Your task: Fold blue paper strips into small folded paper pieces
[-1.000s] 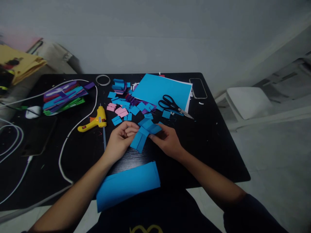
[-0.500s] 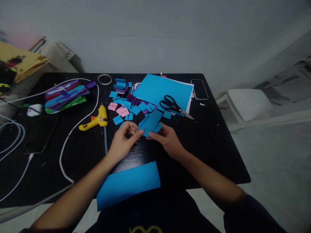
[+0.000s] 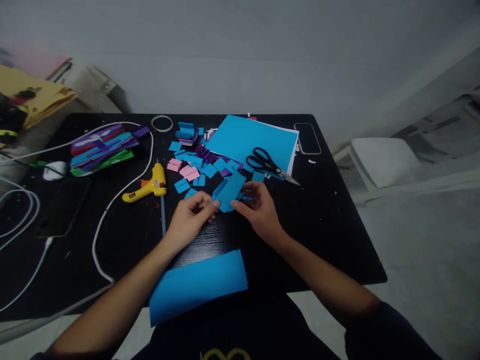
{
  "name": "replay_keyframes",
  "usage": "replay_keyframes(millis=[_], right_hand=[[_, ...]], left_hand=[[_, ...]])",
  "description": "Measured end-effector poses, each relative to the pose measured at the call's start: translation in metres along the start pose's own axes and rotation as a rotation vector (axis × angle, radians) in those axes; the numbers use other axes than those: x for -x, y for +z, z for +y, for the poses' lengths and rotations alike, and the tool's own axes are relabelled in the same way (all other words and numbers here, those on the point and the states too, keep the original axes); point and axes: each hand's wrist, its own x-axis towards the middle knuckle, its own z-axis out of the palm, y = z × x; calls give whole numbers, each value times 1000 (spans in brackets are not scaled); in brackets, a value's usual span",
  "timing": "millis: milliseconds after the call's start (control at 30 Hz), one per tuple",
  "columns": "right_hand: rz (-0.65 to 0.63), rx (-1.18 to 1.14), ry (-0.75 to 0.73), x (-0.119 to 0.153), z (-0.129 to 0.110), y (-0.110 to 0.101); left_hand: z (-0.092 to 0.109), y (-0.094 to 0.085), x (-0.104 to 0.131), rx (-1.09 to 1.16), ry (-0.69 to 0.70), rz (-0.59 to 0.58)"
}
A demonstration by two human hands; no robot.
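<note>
A folded piece of blue paper (image 3: 230, 192) is held up over the black table between my two hands. My left hand (image 3: 193, 212) pinches its lower left corner with the thumb on top. On the other side, my right hand (image 3: 259, 210) grips its right edge between thumb and curled fingers. Just beyond lie black-handled scissors (image 3: 264, 162), resting on a large blue sheet (image 3: 255, 140). Small cut blue pieces (image 3: 182, 185) and folded pink pieces (image 3: 189, 172) are scattered behind my left hand. Nearer my body, a folded blue sheet (image 3: 202, 280) lies at the table edge.
A yellow glue gun (image 3: 150, 186) lies left of my hands, its white cable (image 3: 98, 235) curving across the table. Farther left are a bundle of coloured paper strips (image 3: 101, 147) and a dark phone (image 3: 65, 207). Another phone (image 3: 308, 138) sits at the back right.
The flaps of the blue paper have come closer together, making a narrower shape. My right hand's fingers have shifted up along its right side. My left hand stays nearly in place.
</note>
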Motion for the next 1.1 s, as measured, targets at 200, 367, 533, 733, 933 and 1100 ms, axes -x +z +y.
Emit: replay_keyframes(millis=[200, 367, 533, 733, 933, 1100], right_hand=[[11, -13, 24, 0, -5, -2], [-12, -110, 119, -2, -12, -2], [-42, -252, 216, -5, -9, -3], [-53, -345, 334, -6, -5, -4], [-139, -304, 402, -4, -8, -3], [-175, -214, 333, -2, -2, -2]], left_hand=[[1, -2, -1, 46, -45, -24], [1, -4, -3, 162, -120, -83], [-3, -5, -5, 244, -149, -88], [-5, -6, -5, 258, -153, -97], [-4, -4, -5, 225, -117, -113], [-5, -1, -3, 255, -27, -59]])
